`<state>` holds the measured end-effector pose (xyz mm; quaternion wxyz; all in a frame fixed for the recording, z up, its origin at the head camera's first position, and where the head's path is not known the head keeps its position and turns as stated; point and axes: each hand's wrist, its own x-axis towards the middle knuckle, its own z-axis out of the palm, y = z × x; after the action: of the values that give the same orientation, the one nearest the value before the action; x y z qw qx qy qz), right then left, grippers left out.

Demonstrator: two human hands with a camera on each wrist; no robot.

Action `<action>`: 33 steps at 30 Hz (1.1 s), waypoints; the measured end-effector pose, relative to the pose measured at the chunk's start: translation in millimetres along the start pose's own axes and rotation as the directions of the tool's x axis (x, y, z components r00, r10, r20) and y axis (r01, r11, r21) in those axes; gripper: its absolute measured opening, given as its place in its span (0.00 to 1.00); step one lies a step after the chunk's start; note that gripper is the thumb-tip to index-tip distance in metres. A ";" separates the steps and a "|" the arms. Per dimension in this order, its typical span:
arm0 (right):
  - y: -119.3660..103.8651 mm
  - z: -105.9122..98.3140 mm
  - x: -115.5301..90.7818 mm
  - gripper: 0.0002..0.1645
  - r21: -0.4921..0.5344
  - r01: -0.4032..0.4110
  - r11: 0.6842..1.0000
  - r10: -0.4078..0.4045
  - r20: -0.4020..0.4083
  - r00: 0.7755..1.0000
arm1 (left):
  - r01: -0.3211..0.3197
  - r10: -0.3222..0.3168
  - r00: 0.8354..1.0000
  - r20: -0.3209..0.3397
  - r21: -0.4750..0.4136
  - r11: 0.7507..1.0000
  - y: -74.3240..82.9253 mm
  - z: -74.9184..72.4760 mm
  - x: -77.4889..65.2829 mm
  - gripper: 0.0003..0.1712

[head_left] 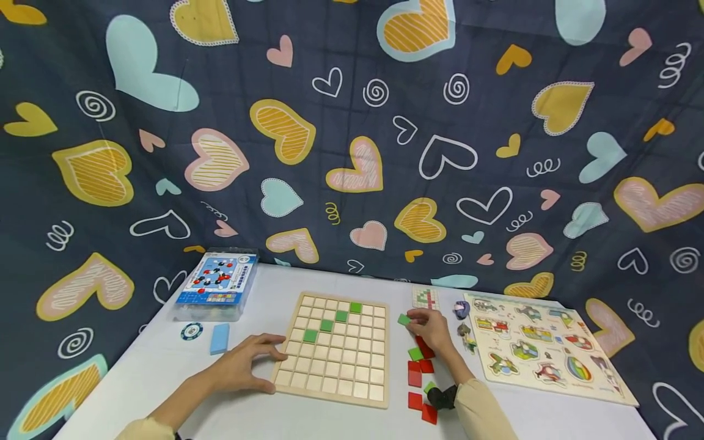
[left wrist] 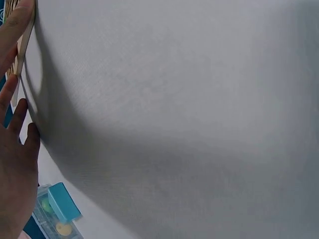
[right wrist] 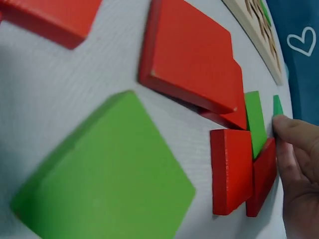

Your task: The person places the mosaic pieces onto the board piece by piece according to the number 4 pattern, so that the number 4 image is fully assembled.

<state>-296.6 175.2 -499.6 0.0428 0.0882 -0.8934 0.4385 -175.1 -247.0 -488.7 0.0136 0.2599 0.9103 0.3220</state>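
white table under everything, places given off the grid board. nearest, right of the board's near half: loose red tiles and a couple of loose green tiles, some of the reds touching. left hand at the board's left edge, thumb and fingers spread wide, touching the rim, gripping nothing. board itself: pale squares, four placed green tiles in a diagonal from its left side up to the far row. right hand just beyond the board's right edge, thumb and fingers pinching a green tile; can't tell if it touches the table. blue block and round chip left of the board. farther right of it, a picture puzzle. past its far right corner, small pattern card. past its far left corner, plastic box. behind it all, dark heart-print cloth.
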 end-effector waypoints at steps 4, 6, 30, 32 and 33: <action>-0.7 1.8 -2.8 0.13 -0.024 0.007 1.000 -0.008 -0.034 0.999 | -0.014 0.014 1.000 -0.002 0.035 0.999 1.0 -0.4 -1.0 0.30; -1.0 1.9 -4.2 0.13 -0.023 0.021 1.000 -0.022 -0.038 0.999 | -0.020 0.020 1.000 0.001 0.041 0.999 2.1 -0.7 -0.3 0.30; -55.3 45.3 -38.3 0.13 0.274 0.087 0.958 -0.118 0.097 0.988 | 0.020 -0.020 0.999 0.030 -0.002 1.000 5.8 -5.7 3.6 0.29; -61.7 51.4 -41.8 0.13 0.299 0.090 0.950 -0.129 0.114 0.985 | 0.028 -0.027 0.999 0.040 -0.008 1.000 6.6 -6.3 4.4 0.29; -64.7 54.9 -43.5 0.13 0.315 0.089 0.945 -0.134 0.122 0.983 | 0.028 -0.028 0.999 0.044 -0.007 1.000 6.7 -6.3 4.7 0.29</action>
<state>-241.2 98.1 -489.6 -0.0105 0.1752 -0.8083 0.5620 -177.3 -243.9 -479.0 0.0391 0.2542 0.9121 0.3192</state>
